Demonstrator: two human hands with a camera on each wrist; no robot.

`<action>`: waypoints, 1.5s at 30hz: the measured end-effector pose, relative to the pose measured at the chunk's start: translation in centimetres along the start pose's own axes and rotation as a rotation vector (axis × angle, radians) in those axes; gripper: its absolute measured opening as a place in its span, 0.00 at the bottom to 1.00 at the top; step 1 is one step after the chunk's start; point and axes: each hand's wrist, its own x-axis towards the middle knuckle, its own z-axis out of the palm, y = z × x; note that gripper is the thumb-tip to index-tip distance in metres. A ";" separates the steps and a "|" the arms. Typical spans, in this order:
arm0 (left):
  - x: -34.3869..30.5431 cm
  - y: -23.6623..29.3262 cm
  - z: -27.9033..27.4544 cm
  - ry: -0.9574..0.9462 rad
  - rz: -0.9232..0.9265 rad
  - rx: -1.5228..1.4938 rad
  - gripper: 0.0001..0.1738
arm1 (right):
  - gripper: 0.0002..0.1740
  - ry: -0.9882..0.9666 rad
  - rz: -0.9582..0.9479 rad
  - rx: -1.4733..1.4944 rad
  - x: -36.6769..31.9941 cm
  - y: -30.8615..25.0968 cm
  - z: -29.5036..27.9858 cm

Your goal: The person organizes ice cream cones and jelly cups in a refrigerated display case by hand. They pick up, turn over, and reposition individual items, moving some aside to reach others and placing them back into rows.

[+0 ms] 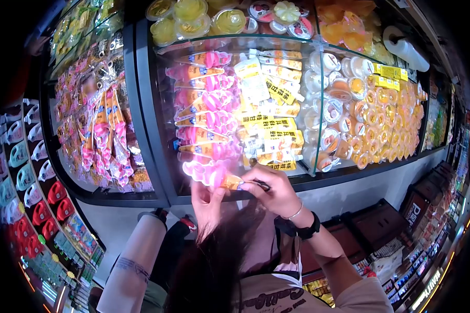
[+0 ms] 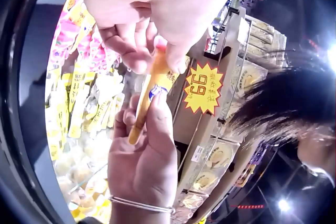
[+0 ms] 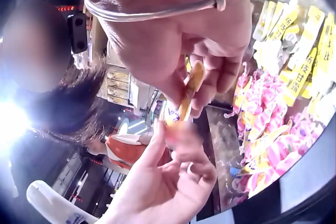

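Note:
Both hands hold one cone-shaped sweet packet point(image 1: 230, 181), orange at its narrow end and pink and frilly at its wide top. My left hand point(image 1: 208, 204) grips it at the pink end, thumb on top. The right hand point(image 1: 275, 192), with a bracelet and a dark watch at its wrist, pinches the narrow tip. In the left wrist view the packet point(image 2: 152, 85) runs between the left hand point(image 2: 152, 14) above and the right hand point(image 2: 144, 150) below. The right wrist view shows the packet's orange end point(image 3: 192, 90) between the right thumb and fingers.
Just beyond the hands, a row of similar pink-topped packets point(image 1: 206, 109) lies in a glass-divided bin, beside yellow-and-white pouches point(image 1: 274, 133). Jelly cups point(image 1: 381, 120) fill the bins to the right. A dark shelf edge point(image 1: 318, 180) runs before me. A plastic bag roll point(image 1: 133, 261) stands at the lower left.

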 end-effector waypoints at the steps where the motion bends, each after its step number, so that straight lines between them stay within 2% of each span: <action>1: 0.2 0.3 0.6 0.106 0.218 0.139 0.39 | 0.07 -0.043 -0.045 -0.071 0.3 0.0 -0.4; 2: 0.3 0.9 1.3 0.209 0.436 0.278 0.43 | 0.07 -0.083 -0.091 -0.143 0.6 -0.1 -0.9; 3: 0.1 1.8 0.1 0.202 0.482 0.607 0.51 | 0.07 -0.111 -0.124 -0.227 0.9 -0.4 -1.4; 4: 0.3 3.0 -0.5 0.138 0.728 0.974 0.45 | 0.08 -0.140 -0.158 -0.310 1.2 -0.8 -1.9; 6: 0.5 5.6 -0.5 -0.266 0.814 1.464 0.33 | 0.08 -0.187 -0.203 -0.399 1.4 -1.6 -2.7; 7: 0.6 5.2 -0.1 -0.316 0.694 1.364 0.20 | 0.08 -0.202 -0.216 -0.398 1.5 -1.9 -2.8; 8: 0.7 4.9 -0.1 -0.348 0.562 1.262 0.17 | 0.09 -0.221 -0.240 -0.391 1.8 -2.3 -2.8; 9: 1.0 4.5 -0.2 -0.342 0.591 1.159 0.15 | 0.13 -0.180 -0.252 -0.317 2.0 -2.7 -2.9; 10: 1.0 4.4 -0.2 -0.330 0.527 1.010 0.15 | 0.18 -0.060 -0.165 -0.241 1.7 -2.7 -2.5; 11: 0.7 4.9 0.4 -0.263 0.480 0.918 0.15 | 0.23 -0.001 0.007 -0.124 1.7 -3.1 -2.2; 12: 0.3 3.9 0.4 -0.181 0.295 0.781 0.14 | 0.26 0.019 0.059 -0.051 1.9 -3.2 -2.3; 13: 0.3 3.0 0.5 -0.130 0.198 0.654 0.12 | 0.26 0.046 0.037 0.059 2.2 -2.5 -1.8; 14: 0.4 2.4 1.1 -0.108 0.118 0.380 0.11 | 0.27 0.076 0.030 0.167 2.4 -1.6 -1.3; 16: 1.1 0.8 1.9 -0.086 0.080 0.048 0.11 | 0.24 -0.029 0.065 0.071 2.3 -0.2 -0.6; 17: 1.4 0.4 2.2 -0.090 0.081 0.062 0.10 | 0.21 -0.051 0.032 -0.060 2.0 0.1 -0.3; 19: 2.1 -0.4 2.4 -0.103 0.045 0.096 0.14 | 0.19 0.016 0.045 0.051 1.7 1.6 0.3; 20: 2.2 -0.6 2.2 -0.092 0.125 0.287 0.17 | 0.18 0.044 0.056 0.099 1.7 2.0 0.2; 22: 2.2 1.2 2.7 -0.064 0.272 0.653 0.25 | 0.15 0.033 -0.009 -0.103 2.1 0.8 -0.9; 23: 2.2 2.2 3.1 -0.009 0.259 0.554 0.34 | 0.15 0.016 -0.042 -0.196 2.1 0.9 -1.5; 24: 2.8 1.1 2.6 0.099 0.392 0.734 0.38 | 0.15 0.003 -0.066 -0.292 2.1 1.2 -2.1; 25: 3.0 2.1 2.6 0.080 0.417 0.737 0.40 | 0.15 -0.039 -0.053 -0.354 2.1 1.2 -2.8; 26: 3.2 2.0 2.3 0.015 0.292 0.722 0.38 | 0.15 -0.081 -0.049 -0.390 1.9 2.8 -3.5; 27: 3.3 2.3 2.1 -0.104 0.150 0.677 0.32 | 0.16 -0.141 0.045 -0.366 1.6 3.5 -4.2; 28: 3.6 1.0 1.4 -0.203 0.234 0.759 0.21 | 0.16 -0.162 0.067 -0.358 1.3 4.5 -4.7; 29: 3.7 0.8 1.2 -0.314 0.215 0.852 0.12 | 0.16 -0.170 0.071 -0.310 1.0 5.0 -5.0; 30: 3.3 1.2 1.5 -0.333 0.257 0.949 0.11 | 0.16 -0.178 0.094 -0.313 0.8 5.8 -5.2; 31: 2.9 1.4 1.9 -0.327 0.246 0.971 0.11 | 0.15 -0.147 0.178 -0.168 0.6 5.3 -5.0; 32: 2.7 1.5 1.9 -0.317 0.235 1.000 0.12 | 0.16 -0.081 0.135 -0.177 0.4 5.7 -4.8; 35: 3.0 0.3 0.8 -0.323 0.246 1.002 0.12 | 0.17 -0.050 0.207 -0.163 0.8 6.4 -4.4; 38: 4.4 0.5 -0.4 -0.171 0.419 1.185 0.09 | 0.18 -0.041 0.202 -0.083 1.7 8.0 -3.1; 41: 5.1 1.3 -1.8 -0.117 0.307 1.146 0.07 | 0.16 0.005 0.142 -0.087 3.3 7.8 -1.5; 42: 5.2 1.3 -2.2 -0.124 0.266 1.089 0.07 | 0.16 0.004 0.177 0.101 3.8 7.3 -1.2; 44: 4.8 1.5 -3.1 -0.271 0.119 0.966 0.08 | 0.16 0.001 0.251 0.484 4.5 6.3 -0.5; 45: 4.5 1.7 -3.2 -0.344 0.047 0.900 0.08 | 0.17 -0.036 0.284 0.446 4.8 6.5 -0.5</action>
